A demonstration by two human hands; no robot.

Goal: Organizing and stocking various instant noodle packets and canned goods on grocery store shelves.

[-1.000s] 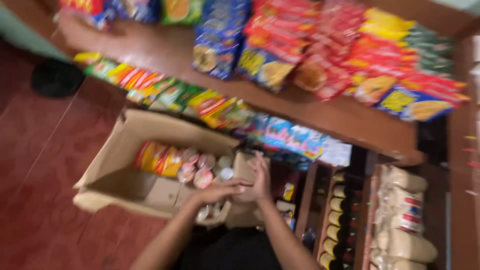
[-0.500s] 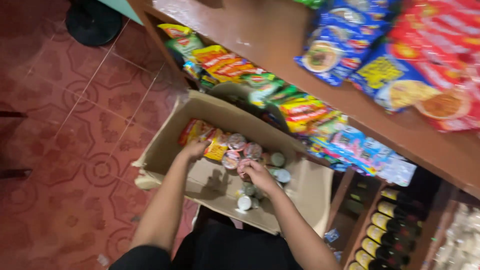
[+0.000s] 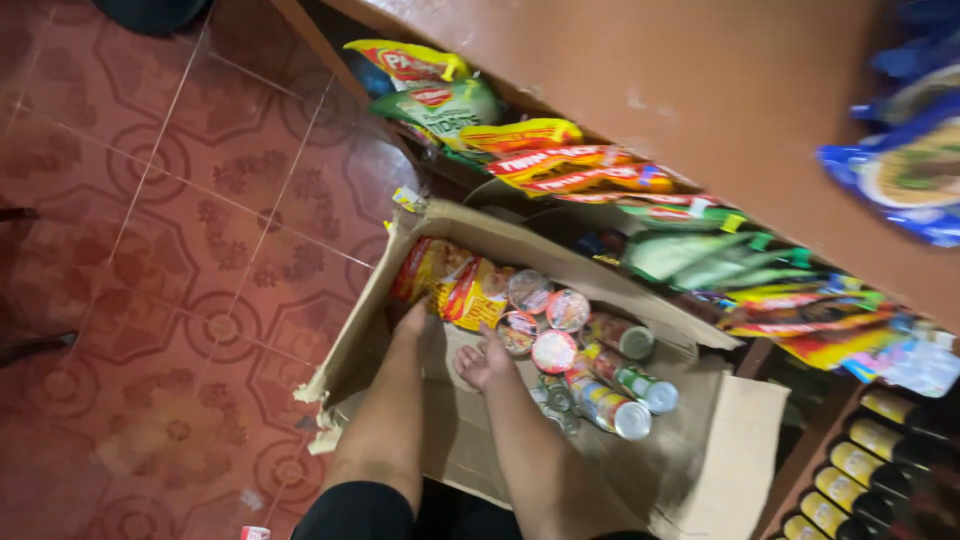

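Both my arms reach down into an open cardboard box on the floor. My left hand lies against the box's inner left wall, just under a yellow and red snack packet; its fingers are mostly hidden. My right hand is curled in the middle of the box beside several round foil-lidded cups. I cannot make out anything held in it. Several small tins lie on their sides to its right.
A brown wooden shelf hangs over the box, with bright snack bags stacked beneath it. Blue packets sit on top at the right. Dark bottles with yellow caps stand at the lower right. Red patterned floor tiles spread left.
The view has swung down and closer to the box. Both hands have gone deeper into it, and my left hand has slid from the snack packets down to the box wall.
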